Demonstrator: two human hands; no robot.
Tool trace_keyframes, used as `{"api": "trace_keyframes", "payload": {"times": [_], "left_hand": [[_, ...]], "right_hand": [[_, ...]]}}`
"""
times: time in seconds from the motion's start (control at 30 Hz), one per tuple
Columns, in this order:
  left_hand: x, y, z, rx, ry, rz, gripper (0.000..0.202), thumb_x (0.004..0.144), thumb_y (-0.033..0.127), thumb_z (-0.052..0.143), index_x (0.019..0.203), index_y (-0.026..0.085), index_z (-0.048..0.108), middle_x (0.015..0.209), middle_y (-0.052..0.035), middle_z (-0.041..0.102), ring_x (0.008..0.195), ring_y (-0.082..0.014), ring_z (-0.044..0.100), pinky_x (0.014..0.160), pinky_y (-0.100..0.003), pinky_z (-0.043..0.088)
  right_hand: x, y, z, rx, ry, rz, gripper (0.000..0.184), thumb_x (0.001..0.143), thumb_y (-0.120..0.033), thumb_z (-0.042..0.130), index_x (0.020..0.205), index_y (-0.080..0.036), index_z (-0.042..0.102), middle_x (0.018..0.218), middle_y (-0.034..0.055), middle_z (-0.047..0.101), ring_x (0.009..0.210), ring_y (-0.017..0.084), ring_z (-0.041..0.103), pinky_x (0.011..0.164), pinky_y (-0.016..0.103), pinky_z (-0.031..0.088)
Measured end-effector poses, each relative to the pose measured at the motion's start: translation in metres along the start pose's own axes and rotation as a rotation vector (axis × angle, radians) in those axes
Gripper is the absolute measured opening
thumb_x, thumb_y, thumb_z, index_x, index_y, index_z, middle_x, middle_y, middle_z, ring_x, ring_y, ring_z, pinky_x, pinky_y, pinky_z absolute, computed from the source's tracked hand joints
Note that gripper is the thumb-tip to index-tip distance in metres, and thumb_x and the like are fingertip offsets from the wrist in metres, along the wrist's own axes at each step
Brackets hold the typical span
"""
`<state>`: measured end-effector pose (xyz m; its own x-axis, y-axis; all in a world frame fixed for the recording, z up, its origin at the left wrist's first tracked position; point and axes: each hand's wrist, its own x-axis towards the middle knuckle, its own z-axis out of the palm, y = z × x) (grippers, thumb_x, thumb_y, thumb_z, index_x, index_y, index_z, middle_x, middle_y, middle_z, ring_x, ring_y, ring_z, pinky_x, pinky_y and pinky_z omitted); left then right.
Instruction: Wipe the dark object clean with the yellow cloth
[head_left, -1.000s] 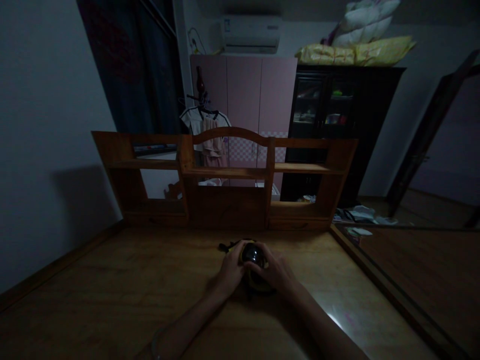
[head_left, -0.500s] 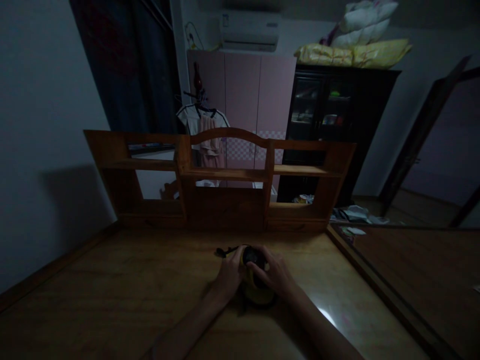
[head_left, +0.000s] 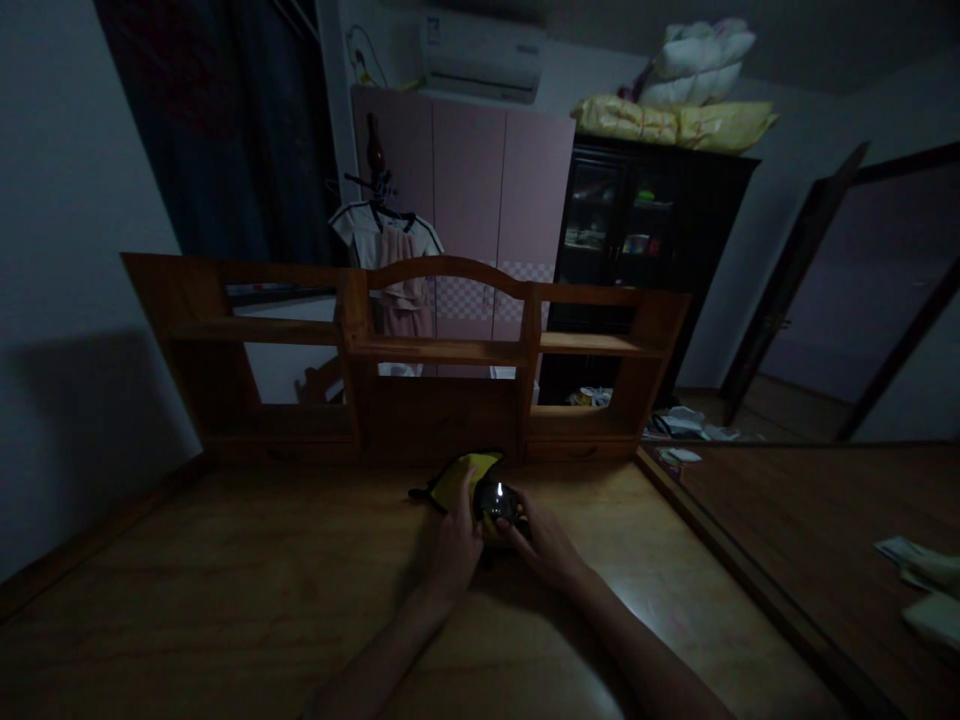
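Observation:
In the head view, a yellow cloth pouch with black edging (head_left: 452, 484) is held just above the wooden desktop (head_left: 300, 580), its flap spread to the left. My left hand (head_left: 456, 540) grips the pouch, with a finger lying along the yellow flap. A dark, round, glossy object (head_left: 496, 499) with a bright reflection sits at the pouch's mouth; its exact kind is too dim to tell. My right hand (head_left: 546, 540) holds that object from the right, thumb in front and fingers behind. More yellow shows beneath it.
Behind the hands stands a low wooden shelf unit (head_left: 435, 348) along the desk's back. A raised wooden edge (head_left: 735, 560) runs down the right side, with papers (head_left: 926, 565) beyond it. The wall (head_left: 67, 400) closes off the left.
The yellow flap has opened out up and to the left. The glossy round top of the dark object now shows between my hands. The view has turned slightly right.

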<state>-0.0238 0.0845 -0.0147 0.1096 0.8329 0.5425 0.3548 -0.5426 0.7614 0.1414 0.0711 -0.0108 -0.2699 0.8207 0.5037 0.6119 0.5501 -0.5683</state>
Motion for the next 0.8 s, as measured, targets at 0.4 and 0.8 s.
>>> {"api": "trace_keyframes", "payload": {"times": [0.4, 0.8], "left_hand": [[-0.005, 0.003, 0.004, 0.272, -0.184, 0.277, 0.096, 0.052, -0.01, 0.029, 0.142, 0.023, 0.016, 0.15, -0.0032, 0.02, 0.139, -0.0197, 0.013, 0.114, -0.046, 0.02], [0.006, -0.021, -0.003, 0.431, -0.125, -0.039, 0.054, 0.077, 0.0, 0.033, 0.128, 0.013, 0.042, 0.098, -0.0149, 0.068, 0.084, -0.0218, 0.067, 0.071, -0.031, 0.052]], "right_hand": [[-0.008, 0.035, 0.02, -0.18, 0.107, -0.037, 0.053, 0.084, -0.014, 0.044, 0.135, -0.014, 0.031, 0.129, 0.0144, 0.048, 0.117, 0.024, 0.048, 0.097, 0.043, 0.042], [-0.004, 0.01, 0.006, -0.151, 0.202, -0.168, 0.058, 0.074, -0.015, 0.06, 0.129, -0.022, 0.043, 0.114, 0.0088, 0.06, 0.099, 0.023, 0.058, 0.084, 0.036, 0.05]]}}
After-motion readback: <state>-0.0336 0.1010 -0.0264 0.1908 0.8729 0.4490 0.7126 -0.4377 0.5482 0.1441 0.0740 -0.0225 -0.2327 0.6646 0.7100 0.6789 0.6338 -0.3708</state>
